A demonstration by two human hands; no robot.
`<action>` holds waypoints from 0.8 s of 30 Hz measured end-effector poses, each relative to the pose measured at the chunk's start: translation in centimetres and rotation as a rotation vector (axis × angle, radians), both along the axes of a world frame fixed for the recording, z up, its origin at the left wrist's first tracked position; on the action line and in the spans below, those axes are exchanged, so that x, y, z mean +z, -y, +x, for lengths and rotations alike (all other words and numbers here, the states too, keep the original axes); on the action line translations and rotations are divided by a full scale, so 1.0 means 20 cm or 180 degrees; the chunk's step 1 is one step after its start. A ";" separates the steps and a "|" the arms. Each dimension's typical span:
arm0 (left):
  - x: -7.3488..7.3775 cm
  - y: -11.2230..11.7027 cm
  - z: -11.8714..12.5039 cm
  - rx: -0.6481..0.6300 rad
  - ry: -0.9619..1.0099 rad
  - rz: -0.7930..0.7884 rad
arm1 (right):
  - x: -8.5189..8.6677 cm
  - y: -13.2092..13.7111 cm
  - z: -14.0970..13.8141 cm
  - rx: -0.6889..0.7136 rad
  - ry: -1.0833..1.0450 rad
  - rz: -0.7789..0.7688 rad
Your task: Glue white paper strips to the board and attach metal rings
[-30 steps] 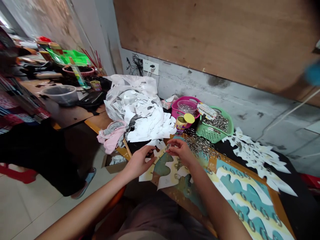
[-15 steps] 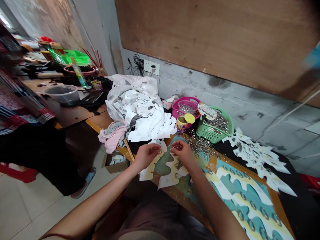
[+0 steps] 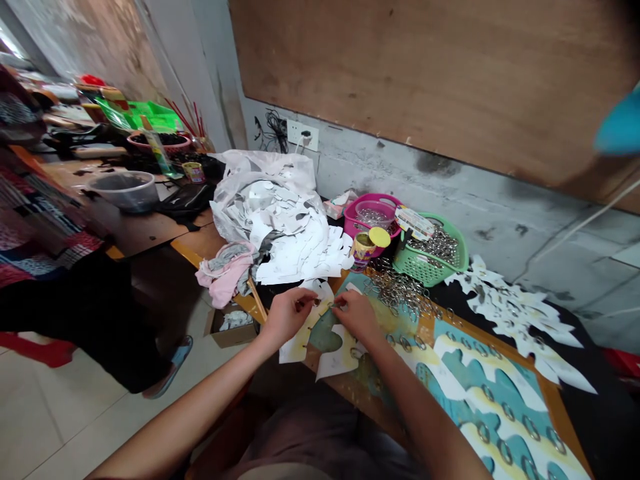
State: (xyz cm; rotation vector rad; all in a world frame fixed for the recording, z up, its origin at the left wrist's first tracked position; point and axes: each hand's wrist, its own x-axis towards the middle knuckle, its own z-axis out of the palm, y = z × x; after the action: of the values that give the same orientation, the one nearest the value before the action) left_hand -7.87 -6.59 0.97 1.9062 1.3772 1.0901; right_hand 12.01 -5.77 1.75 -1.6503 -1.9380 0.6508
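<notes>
My left hand is closed in a pinch at the top edge of a white cut-out piece with yellowish, glue-like staining. What its fingertips hold is too small to make out. Close beside it, my right hand pinches a small metal ring above the same piece. Another white piece lies under my right wrist on the teal-stained board. Beyond my right hand spreads a loose pile of metal rings.
Behind stand a magenta basket, a green basket of rings, and a yellow-lidded tin. White pieces fill a plastic bag. Pieces with rings lie to the right. Another person stands at left.
My right hand has moved left and slightly down, bringing the ring toward my left fingertips. My left hand has shifted slightly left. The person at left has moved a little.
</notes>
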 end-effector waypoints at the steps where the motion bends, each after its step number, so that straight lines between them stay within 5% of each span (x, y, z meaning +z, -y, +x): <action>1: 0.00 0.00 0.00 -0.0022 -0.0114 0.0108 | 0.00 0.00 0.00 0.0008 0.0069 -0.0006; 7: -0.04 0.01 0.03 -0.0363 -0.0688 0.0677 | 0.04 -0.01 0.03 0.0093 0.0058 -0.0015; 13: -0.06 0.03 0.05 -0.0667 -0.0837 0.0719 | 0.08 0.02 0.05 0.0218 -0.0291 0.0049; 24: -0.01 0.06 0.07 -0.0287 0.0325 -0.0111 | 0.04 0.06 -0.01 0.0495 -0.1200 -0.0175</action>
State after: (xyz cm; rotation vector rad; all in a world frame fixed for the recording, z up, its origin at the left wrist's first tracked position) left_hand -6.50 -7.81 0.72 1.8430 1.2348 1.0966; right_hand 11.89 -7.02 2.65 -1.3012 -1.7922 1.0045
